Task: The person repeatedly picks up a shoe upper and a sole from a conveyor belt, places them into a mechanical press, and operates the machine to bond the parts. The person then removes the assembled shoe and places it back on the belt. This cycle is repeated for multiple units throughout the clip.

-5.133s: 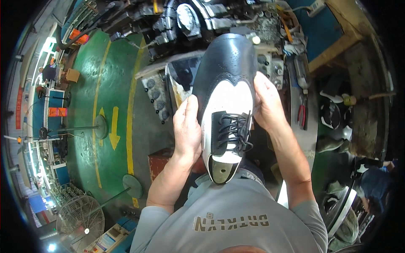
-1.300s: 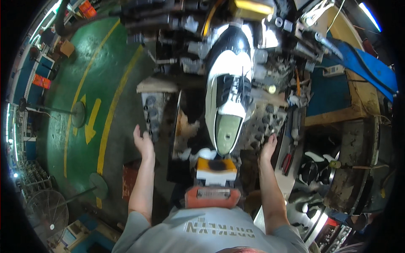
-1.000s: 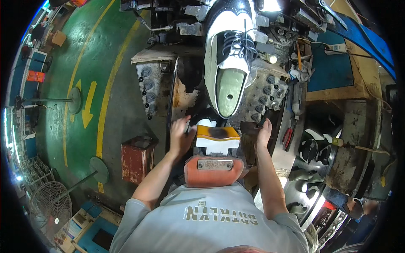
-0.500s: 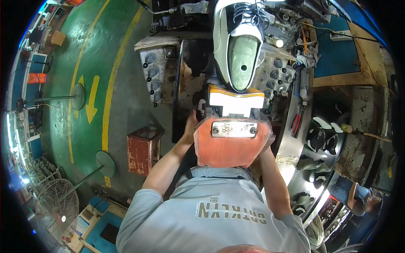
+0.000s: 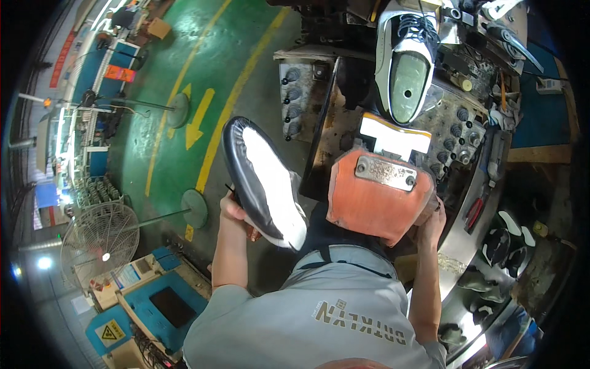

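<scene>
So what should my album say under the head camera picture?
A left hand holds one shoe, underside showing, while a laced shoe points away beyond the orange flap.

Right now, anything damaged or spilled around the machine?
Some apparent wear: the orange pad near the right hand has ragged-looking edges, and its metal plate is blotched. No spill stands out.

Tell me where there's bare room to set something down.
Two free patches: the grey floor between the green lane and the left lever panel, and a stretch of metal ledge between the red-handled pliers and the right hand. It's crowded around the orange pad and mounted shoe, and among the loose shoes at far right.
</scene>
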Demonstrator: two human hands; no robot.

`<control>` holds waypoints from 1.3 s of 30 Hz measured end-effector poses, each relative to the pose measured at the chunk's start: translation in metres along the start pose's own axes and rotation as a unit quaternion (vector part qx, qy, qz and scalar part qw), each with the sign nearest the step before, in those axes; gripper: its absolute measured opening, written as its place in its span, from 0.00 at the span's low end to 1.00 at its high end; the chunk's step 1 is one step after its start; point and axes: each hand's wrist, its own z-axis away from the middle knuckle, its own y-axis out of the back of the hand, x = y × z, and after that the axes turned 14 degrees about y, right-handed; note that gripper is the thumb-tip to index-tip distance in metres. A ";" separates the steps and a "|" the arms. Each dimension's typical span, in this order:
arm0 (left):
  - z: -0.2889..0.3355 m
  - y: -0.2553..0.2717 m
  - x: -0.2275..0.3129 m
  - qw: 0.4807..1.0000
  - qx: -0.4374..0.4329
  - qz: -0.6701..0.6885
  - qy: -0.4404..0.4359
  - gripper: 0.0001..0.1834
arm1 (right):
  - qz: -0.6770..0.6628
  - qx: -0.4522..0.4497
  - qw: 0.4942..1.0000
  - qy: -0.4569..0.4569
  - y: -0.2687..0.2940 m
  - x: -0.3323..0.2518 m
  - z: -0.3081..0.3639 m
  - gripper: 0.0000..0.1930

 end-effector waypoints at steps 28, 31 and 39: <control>0.011 -0.281 -0.572 0.645 -0.304 -0.549 0.437 0.19 | -0.308 0.641 0.702 0.047 0.454 0.009 0.461 0.21; 0.021 -0.297 -0.599 0.611 -0.321 -0.571 0.445 0.18 | -0.347 0.675 0.641 0.112 0.518 0.040 0.499 0.22; 0.026 -0.315 -0.648 0.563 -0.314 -0.629 0.434 0.18 | -0.414 0.597 0.687 -0.022 0.541 0.038 0.472 0.22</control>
